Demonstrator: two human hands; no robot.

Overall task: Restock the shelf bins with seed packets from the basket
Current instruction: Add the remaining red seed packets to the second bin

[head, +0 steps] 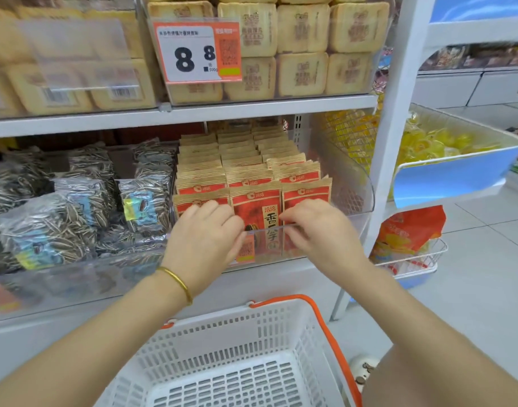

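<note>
Red seed packet (262, 218) between hands; left hand (206, 233) relaxed, right hand (313, 230) grip unclear.

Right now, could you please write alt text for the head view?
A left hand and right hand touch the front row of red-and-tan paper seed packets filling a clear plastic shelf bin. Below sits a white plastic basket with orange handles, apparently empty.

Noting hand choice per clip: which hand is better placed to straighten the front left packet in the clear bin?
Left. The left hand lies on the front left packet; the right hand sits across the bin, beyond the middle packet.
</note>
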